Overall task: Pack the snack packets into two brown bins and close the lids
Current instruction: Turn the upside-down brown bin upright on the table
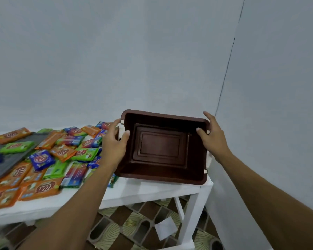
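Note:
An empty brown bin [162, 116] with white side clips is tilted toward me above the right end of the white table [134, 192]. My left hand [114, 143] grips its left rim, thumb inside the bin. My right hand [212, 136] grips the right rim, thumb over the edge. Several snack packets [43, 159] in orange, green and blue lie heaped on the table to the left of the bin. A grey lid [11, 159] lies flat among them at the far left, partly covered by packets.
A blue-grey wall stands close behind the table, and another wall closes in on the right. The table's right edge and white legs [190, 219] sit just below the bin. Patterned floor tiles and a scrap of white paper [165, 228] show underneath.

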{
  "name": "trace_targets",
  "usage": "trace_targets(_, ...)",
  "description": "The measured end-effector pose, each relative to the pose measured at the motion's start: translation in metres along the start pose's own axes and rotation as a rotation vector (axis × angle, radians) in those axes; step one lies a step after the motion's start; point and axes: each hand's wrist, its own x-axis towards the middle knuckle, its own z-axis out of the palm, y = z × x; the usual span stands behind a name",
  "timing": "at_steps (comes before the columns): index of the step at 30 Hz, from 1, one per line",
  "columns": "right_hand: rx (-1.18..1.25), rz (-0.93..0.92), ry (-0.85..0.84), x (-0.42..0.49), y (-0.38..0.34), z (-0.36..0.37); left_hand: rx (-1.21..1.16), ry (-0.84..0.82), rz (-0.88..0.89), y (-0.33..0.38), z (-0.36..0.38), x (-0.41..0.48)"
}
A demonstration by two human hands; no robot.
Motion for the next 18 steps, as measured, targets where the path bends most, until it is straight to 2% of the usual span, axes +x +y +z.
trace_targets(3,-0.17,-0.013,-0.059,0.001,0.006,0.012,0.23,-0.031,0.024,-0.019,-0.004,-0.004)
trace_targets(7,-0.341,-0.104,-0.041,-0.007,0.015,0.023,0.43,0.006,0.058,-0.028,-0.001,-0.007)
trace_targets(10,-0.469,-0.049,-0.059,-0.005,0.029,0.021,0.455,0.034,0.035,-0.032,-0.006,0.0)
trace_targets(14,-0.579,0.142,-0.234,-0.004,0.049,0.017,0.392,-0.014,-0.072,-0.037,-0.008,0.0)
trace_targets(18,-0.522,0.102,-0.199,-0.002,0.05,0.02,0.479,-0.036,-0.039,-0.039,0.0,-0.002)
